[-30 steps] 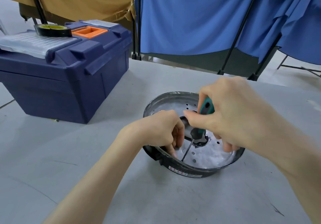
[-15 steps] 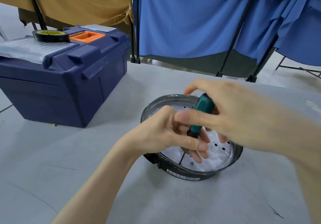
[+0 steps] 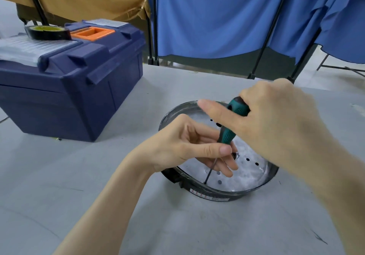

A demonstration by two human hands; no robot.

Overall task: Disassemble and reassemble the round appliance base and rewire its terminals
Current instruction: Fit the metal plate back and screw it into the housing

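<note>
The green handle of the screwdriver (image 3: 228, 136) is gripped near its top by the right hand (image 3: 276, 128), whose fingers are curled round it while the index finger is held out straight to the left. Lower down, where handle meets shaft, the tool is pinched by the left hand (image 3: 183, 146) between the thumb in front and the stretched fingers behind. The shaft is slanted down and left from both grips, and its tip is set on the perforated metal floor of the round appliance base (image 3: 217, 194), which lies on the grey table (image 3: 177, 225) directly beneath the hands. The base's centre is covered by the left fingers; a small dark part beside them cannot be made out. Compared with a second ago, the left hand has been uncurled and moved onto the tool, and more of the handle is exposed.
</note>
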